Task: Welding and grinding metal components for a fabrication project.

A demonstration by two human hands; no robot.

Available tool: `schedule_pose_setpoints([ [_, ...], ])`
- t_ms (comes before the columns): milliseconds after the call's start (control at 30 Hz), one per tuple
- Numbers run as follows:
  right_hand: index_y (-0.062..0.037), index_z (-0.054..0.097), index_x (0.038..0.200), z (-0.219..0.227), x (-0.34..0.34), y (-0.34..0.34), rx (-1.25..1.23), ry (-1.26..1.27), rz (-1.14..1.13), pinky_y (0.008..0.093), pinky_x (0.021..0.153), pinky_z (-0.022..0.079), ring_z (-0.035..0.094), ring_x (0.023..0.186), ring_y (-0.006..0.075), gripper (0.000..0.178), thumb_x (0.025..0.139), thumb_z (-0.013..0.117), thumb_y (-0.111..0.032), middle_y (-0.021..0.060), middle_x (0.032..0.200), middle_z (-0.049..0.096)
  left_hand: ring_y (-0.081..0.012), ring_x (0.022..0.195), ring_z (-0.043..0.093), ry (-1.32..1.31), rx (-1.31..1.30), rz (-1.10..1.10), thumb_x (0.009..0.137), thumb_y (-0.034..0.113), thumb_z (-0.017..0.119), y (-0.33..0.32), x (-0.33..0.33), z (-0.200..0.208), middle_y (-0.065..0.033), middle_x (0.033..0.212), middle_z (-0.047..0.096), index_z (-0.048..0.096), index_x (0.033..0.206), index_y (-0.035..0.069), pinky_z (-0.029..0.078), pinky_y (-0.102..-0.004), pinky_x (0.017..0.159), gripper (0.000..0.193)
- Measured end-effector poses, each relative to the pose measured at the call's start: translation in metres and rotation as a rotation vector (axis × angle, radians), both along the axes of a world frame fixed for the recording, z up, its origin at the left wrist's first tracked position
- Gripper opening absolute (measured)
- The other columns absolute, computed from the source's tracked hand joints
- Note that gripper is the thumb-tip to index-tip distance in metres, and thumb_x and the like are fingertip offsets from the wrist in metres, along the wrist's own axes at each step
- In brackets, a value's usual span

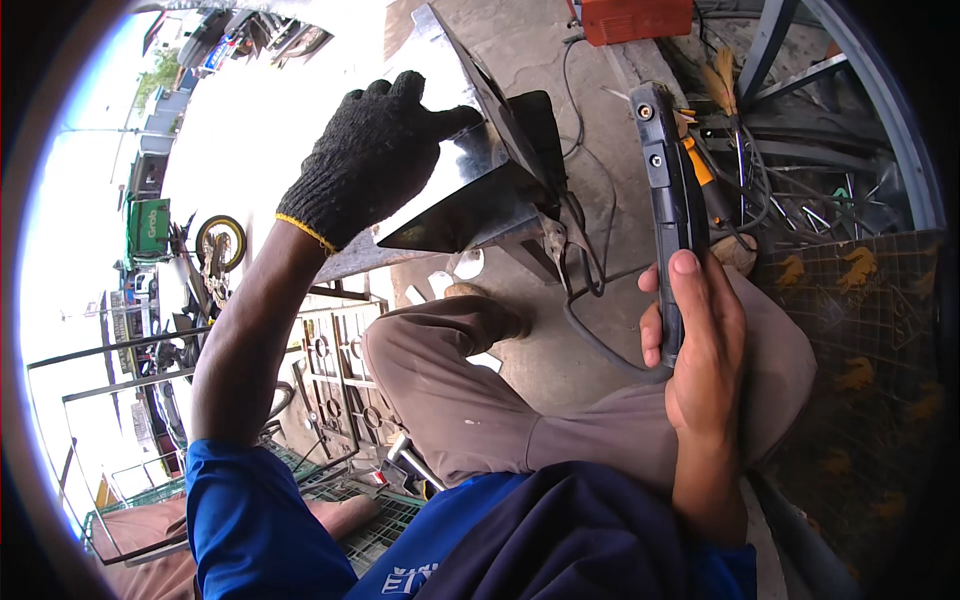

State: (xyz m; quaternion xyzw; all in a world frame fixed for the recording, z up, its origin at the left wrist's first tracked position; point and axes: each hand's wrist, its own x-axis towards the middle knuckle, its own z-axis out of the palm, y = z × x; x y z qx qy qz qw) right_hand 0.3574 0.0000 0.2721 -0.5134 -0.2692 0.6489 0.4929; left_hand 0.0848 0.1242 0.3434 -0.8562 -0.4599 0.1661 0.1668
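Note:
My left hand [370,155], in a black knit glove with a yellow cuff, grips a shiny bent sheet-metal piece [465,215]. Its thumb stretches to the right along the metal while the other fingers curl over and are partly hidden. A metal earth clamp [562,245] bites at the near right corner of the work, with a cable running from it. Over my right thigh, my bare right hand [700,340] is closed round the lower end of a black welding electrode holder [657,170], which points upward. A dark cable [605,350] leads toward its lower end.
An orange-red machine [637,20] stands at the far right, near a straw broom [722,80] and an orange-handled tool [698,160]. Cables cross the concrete floor. A grey metal frame [890,110] rises at right. Left are motorbikes [215,250] and a metal grille [335,370].

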Motion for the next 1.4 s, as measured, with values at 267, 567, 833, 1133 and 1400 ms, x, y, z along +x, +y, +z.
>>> schedule_pose_setpoints([
  [267,-0.0025,0.062,0.114,0.0,0.006,-0.001,-0.007,0.053,-0.005,0.0205,0.048,0.038,0.052,0.057,0.0059,0.039,0.102,0.059,-0.04,0.0041,0.089,0.061,-0.0369,0.096,0.061,0.041,-0.104,0.05,0.094,0.012,0.05,0.009,-0.002,0.005,-0.0209,0.105,0.058,0.064,0.135,0.028,0.053,-0.0461,0.087,0.047],
  [567,-0.0004,0.06,0.109,-0.001,0.004,-0.002,0.01,0.047,-0.027,0.0229,0.045,0.036,0.049,0.052,0.0088,0.036,0.105,0.053,-0.035,0.0072,0.088,0.062,-0.0319,0.092,0.057,0.011,-0.158,-0.082,0.091,0.007,0.058,0.018,-0.016,0.01,-0.0136,0.096,0.054,0.062,0.131,0.024,0.052,-0.0418,0.079,0.043],
  [833,0.0,0.061,0.109,0.0,0.004,-0.001,0.003,-0.003,-0.026,0.0226,0.046,0.037,0.049,0.052,0.0083,0.037,0.104,0.055,-0.036,0.0064,0.087,0.062,-0.0324,0.092,0.064,-0.03,-0.171,-0.058,0.096,0.013,0.054,0.027,-0.02,-0.001,-0.0163,0.102,0.059,0.065,0.132,0.028,0.056,-0.0442,0.081,0.041],
  [1133,-0.0014,0.06,0.11,0.002,-0.009,-0.005,0.018,-0.014,-0.034,0.0229,0.044,0.035,0.048,0.053,0.0089,0.036,0.104,0.055,-0.036,0.0065,0.091,0.061,-0.0354,0.089,0.062,-0.138,-0.655,-0.241,0.093,0.024,0.062,0.078,-0.044,0.013,-0.0193,0.1,0.071,0.063,0.134,0.02,0.051,-0.045,0.084,0.042],
  [1400,-0.0016,0.06,0.115,0.002,-0.011,-0.005,-0.001,-0.016,-0.084,0.0234,0.045,0.035,0.048,0.054,0.0092,0.035,0.104,0.056,-0.035,0.0071,0.092,0.061,-0.0377,0.095,0.068,-0.241,-0.752,-0.201,0.095,0.029,0.061,0.076,-0.041,0.007,-0.0206,0.113,0.071,0.062,0.135,0.017,0.053,-0.047,0.083,0.042],
])
